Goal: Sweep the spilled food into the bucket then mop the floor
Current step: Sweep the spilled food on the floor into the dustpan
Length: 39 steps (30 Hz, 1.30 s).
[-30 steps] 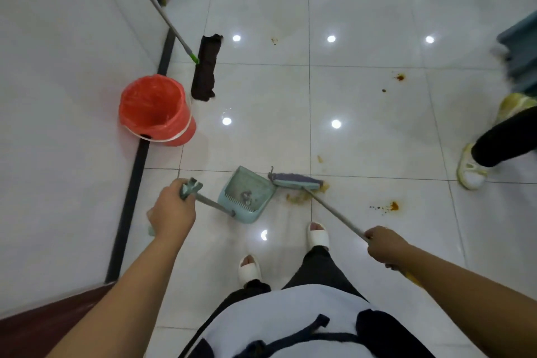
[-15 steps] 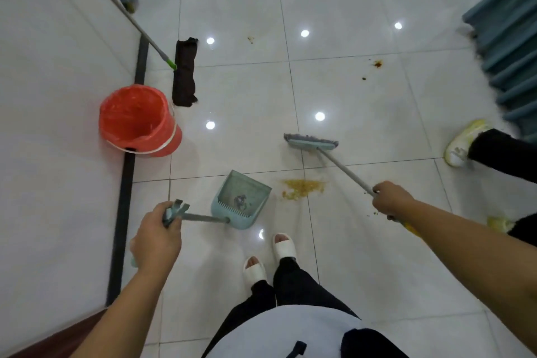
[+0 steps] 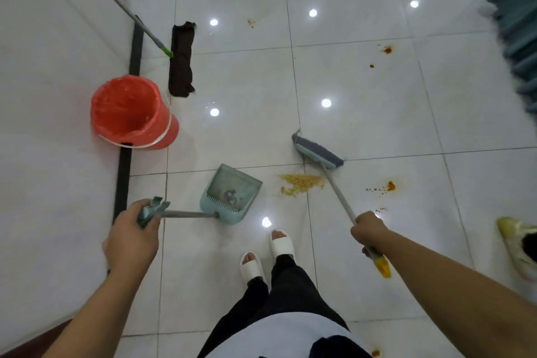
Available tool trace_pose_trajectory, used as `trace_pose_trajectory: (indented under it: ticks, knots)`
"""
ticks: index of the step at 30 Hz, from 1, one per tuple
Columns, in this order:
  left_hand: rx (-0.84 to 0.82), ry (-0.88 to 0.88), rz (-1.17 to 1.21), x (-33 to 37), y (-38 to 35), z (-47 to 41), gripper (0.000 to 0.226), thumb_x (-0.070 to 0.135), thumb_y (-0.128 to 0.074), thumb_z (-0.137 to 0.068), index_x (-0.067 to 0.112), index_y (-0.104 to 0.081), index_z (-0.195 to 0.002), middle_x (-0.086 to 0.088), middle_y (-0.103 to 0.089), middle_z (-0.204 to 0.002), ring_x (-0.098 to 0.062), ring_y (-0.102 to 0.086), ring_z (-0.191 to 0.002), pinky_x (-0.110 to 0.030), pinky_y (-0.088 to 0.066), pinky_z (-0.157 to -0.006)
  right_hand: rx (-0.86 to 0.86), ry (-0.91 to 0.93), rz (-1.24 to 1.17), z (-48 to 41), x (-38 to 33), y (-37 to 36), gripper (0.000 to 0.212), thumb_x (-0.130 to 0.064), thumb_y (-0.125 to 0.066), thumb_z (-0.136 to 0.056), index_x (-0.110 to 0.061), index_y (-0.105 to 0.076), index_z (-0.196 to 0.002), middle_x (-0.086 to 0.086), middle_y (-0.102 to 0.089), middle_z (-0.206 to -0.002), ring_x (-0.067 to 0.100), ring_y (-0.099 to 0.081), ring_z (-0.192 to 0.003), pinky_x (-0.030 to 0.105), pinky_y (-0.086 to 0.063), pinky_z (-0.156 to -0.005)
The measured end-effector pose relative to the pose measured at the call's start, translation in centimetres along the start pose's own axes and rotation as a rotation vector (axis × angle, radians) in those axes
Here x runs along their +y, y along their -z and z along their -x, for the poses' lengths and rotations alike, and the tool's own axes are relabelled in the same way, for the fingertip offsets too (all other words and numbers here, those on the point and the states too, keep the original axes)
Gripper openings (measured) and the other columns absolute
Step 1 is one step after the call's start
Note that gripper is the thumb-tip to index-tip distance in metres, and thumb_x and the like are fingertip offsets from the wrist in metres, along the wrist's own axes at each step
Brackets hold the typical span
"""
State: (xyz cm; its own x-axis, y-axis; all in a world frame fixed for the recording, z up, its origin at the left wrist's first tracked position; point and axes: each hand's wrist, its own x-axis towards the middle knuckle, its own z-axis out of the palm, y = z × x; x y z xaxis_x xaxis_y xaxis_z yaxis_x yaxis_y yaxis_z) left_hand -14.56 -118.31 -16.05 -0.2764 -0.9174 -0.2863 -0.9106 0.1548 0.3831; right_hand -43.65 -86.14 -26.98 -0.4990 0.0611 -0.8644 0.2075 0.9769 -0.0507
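Sweep step, mop not started. My left hand is closed round the end grip of the dustpan handle. The pan lies at 11 o'clock from my feet, mouth facing 1 o'clock, with a few dark bits already in it. My right hand is wrapped round the broom handle near its yellow end. The broom head is at 1 o'clock, just beyond the yellow food pile; I can't tell if the bristles touch the floor.

The pile is at 12 o'clock, just beside the pan's right edge but not in it. Orange splatter is at 2 o'clock, with more specks far out at 1 and one far out at 12. The bucket, with its red liner, stands at 10 o'clock by the wall. The mop is parked past it at 11, untouched.

Judgement: early in the task, most of the spill is on the tiles. The next move calls for a short pull of the broom toward 7–8 o'clock, dragging the pile to the pan's lip while the left hand pins the pan flat. The pan's mouth may need turning toward the pile first. Risk: loose grains scatter past the pan's edge, and wet splatter smears.
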Motion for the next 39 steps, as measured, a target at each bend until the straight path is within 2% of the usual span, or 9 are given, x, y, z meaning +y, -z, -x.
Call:
trace_pose_trajectory:
  ticks: [6,10,13,20,24,27,35,37,39]
  knots:
    - [0.004,-0.012,0.001,0.3,0.1,-1.1,0.023,0.024,-0.06,-0.093,0.027,-0.059,-0.116,-0.007,-0.063,-0.103,-0.032,-0.058,-0.092,-0.049,-0.048,-0.083,-0.058,0.024,-0.017,5.4,6.3,-3.1,0.04,-0.006,-0.044,-0.094,-0.007,-0.049,-0.134,0.015,-0.058,-0.093,0.029,-0.062,-0.068,0.032,-0.056,-0.051]
    - [0.005,-0.008,0.024,0.7,0.4,-1.5,0.021,0.024,-0.061,-0.093,0.027,-0.06,-0.114,-0.004,-0.063,-0.1,-0.03,-0.058,-0.09,-0.051,-0.048,-0.085,-0.007,0.067,-0.032,7.3,7.3,-1.4,0.047,-0.007,-0.044,-0.093,-0.012,-0.049,-0.14,0.012,-0.06,-0.091,0.026,-0.06,-0.059,0.025,-0.048,-0.042]
    - [0.009,-0.02,0.021,1.0,0.4,-1.5,0.022,0.023,-0.062,-0.093,0.026,-0.06,-0.115,-0.001,-0.061,-0.098,-0.024,-0.054,-0.087,-0.05,-0.046,-0.087,0.014,0.103,-0.016,7.6,6.8,0.9,0.048,-0.008,-0.048,-0.093,-0.013,-0.05,-0.14,0.012,-0.063,-0.09,0.025,-0.061,-0.058,0.024,-0.048,-0.042]
    - [0.024,-0.01,0.003,1.1,0.5,-1.5,0.022,0.025,-0.062,-0.093,0.028,-0.06,-0.115,-0.001,-0.061,-0.099,-0.026,-0.056,-0.09,-0.054,-0.043,-0.095,0.078,0.27,0.179,2.5,-2.4,4.4,0.037,-0.009,-0.05,-0.091,-0.007,-0.057,-0.128,0.012,-0.062,-0.085,0.028,-0.066,-0.061,0.029,-0.054,-0.043]
    - [0.036,-0.001,-0.042,1.4,0.4,-1.4,0.023,0.028,-0.061,-0.092,0.031,-0.059,-0.115,-0.002,-0.062,-0.1,-0.029,-0.059,-0.091,-0.056,-0.046,-0.093,0.089,0.327,0.239,-1.7,-9.3,5.1,0.032,-0.011,-0.052,-0.09,0.0,-0.059,-0.119,0.016,-0.061,-0.09,0.03,-0.067,-0.062,0.04,-0.062,-0.056]
    - [0.053,-0.003,-0.083,1.8,0.6,-1.4,0.024,0.028,-0.06,-0.092,0.031,-0.06,-0.115,-0.002,-0.062,-0.098,-0.028,-0.059,-0.089,-0.055,-0.046,-0.091,0.039,0.338,0.265,-2.8,-11.9,3.9,0.028,-0.01,-0.054,-0.09,0.003,-0.058,-0.115,0.018,-0.061,-0.092,0.033,-0.068,-0.064,0.044,-0.063,-0.058]
    - [0.083,0.041,-0.108,1.5,1.9,-0.8,0.025,0.023,-0.061,-0.092,0.027,-0.06,-0.116,-0.007,-0.065,-0.106,-0.033,-0.06,-0.097,-0.049,-0.04,-0.093,0.012,0.372,0.595,-2.5,-2.4,4.4,0.031,-0.013,-0.054,-0.087,-0.008,-0.057,-0.118,0.009,-0.059,-0.085,0.026,-0.066,-0.058,0.027,-0.052,-0.038]
    - [0.079,0.056,-0.116,1.6,2.1,-0.8,0.024,0.025,-0.061,-0.093,0.026,-0.06,-0.116,-0.008,-0.065,-0.106,-0.034,-0.059,-0.098,-0.049,-0.04,-0.093,0.033,0.373,0.703,-2.2,0.6,5.8,0.028,-0.015,-0.054,-0.089,-0.012,-0.057,-0.116,0.002,-0.057,-0.083,0.019,-0.062,-0.06,0.027,-0.048,-0.039]
    - [0.083,0.071,-0.112,1.6,2.3,-0.7,0.023,0.025,-0.06,-0.093,0.026,-0.06,-0.116,-0.008,-0.064,-0.105,-0.034,-0.059,-0.097,-0.05,-0.039,-0.095,0.055,0.389,0.794,-2.0,3.4,6.8,0.027,-0.018,-0.056,-0.088,-0.013,-0.059,-0.114,-0.002,-0.054,-0.082,0.014,-0.058,-0.067,0.023,-0.045,-0.05]
